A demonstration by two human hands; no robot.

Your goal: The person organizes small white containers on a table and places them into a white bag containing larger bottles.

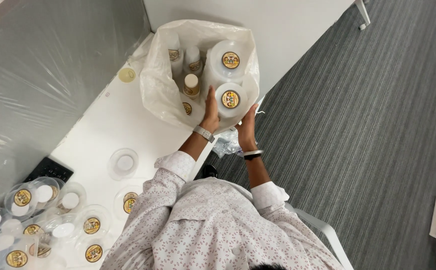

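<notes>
Both hands cupping round clear plastic lidded tub at mouth of white plastic bag on white bench: left hand, right hand, fingers spread along sides. Probably light, thin-walled, slippery, easily crushed; best held low on sides.

Both hands around stacked lidded cups

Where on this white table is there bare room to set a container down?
Bare room: the white table between the plastic bag and the lone clear lid. Crowded: the near-left corner, with labelled clear containers. Both hands, left hand and right hand, are at the bag's stacks.
</notes>
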